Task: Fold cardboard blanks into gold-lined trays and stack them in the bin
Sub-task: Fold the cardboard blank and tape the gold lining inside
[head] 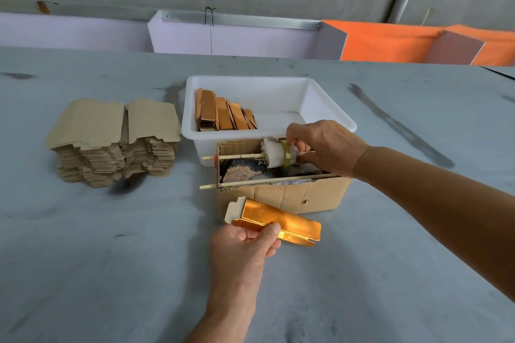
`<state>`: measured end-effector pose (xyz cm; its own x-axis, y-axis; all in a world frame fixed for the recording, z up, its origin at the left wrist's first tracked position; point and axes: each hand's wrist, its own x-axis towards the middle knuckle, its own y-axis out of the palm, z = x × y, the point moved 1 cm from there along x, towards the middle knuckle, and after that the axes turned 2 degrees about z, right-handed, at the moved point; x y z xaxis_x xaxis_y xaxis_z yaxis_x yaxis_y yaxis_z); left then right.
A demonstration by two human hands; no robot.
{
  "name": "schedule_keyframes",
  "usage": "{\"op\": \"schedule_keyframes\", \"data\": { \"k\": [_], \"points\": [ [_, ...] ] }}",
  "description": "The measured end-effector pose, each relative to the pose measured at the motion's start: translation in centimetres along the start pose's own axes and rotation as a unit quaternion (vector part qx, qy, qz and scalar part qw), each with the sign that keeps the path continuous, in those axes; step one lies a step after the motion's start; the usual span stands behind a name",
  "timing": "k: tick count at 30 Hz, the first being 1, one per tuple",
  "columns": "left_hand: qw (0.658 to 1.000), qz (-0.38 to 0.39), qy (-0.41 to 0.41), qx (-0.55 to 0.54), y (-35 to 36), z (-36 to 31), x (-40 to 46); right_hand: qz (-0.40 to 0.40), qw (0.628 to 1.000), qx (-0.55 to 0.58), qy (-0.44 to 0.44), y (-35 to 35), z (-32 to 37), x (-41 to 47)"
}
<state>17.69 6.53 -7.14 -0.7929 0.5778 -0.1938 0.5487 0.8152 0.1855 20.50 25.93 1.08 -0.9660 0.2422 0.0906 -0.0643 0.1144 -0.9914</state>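
A grey scuffed table (111, 259) carries an open brown cardboard box (281, 198). Two thin wooden sticks (262, 181) lie across its top; one carries a white cloth-wrapped tape roll (277, 152). Behind, orange fabric (390, 42) drapes beside pale lilac panels (237, 40).

Folded tray (274, 224): glossy gold foil lining, matt pale card edge. Blank stack (114, 142): matt brown cardboard. Bin (328, 108): smooth white plastic. Box (281, 196): rough corrugated cardboard. Sticks (262, 181): bare wood. Counter (111, 245): matt grey, smudged.
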Motion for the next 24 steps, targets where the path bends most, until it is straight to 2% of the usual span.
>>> {"op": "schedule_keyframes", "data": {
  "k": [10,17,24],
  "points": [
    [1.000,-0.001,0.004,0.011,0.0,0.1,0.1,0.013,0.997,0.071,0.020,0.1,-1.1,0.4],
    [1.000,0.002,-0.001,-0.001,-0.1,0.1,0.1,0.052,0.991,0.122,0.036,-0.6,-1.4,1.1],
    [1.000,0.006,-0.007,-0.008,-0.1,0.5,0.2,0.040,0.981,0.179,0.061,-0.7,-1.5,0.7]
  ]
}}
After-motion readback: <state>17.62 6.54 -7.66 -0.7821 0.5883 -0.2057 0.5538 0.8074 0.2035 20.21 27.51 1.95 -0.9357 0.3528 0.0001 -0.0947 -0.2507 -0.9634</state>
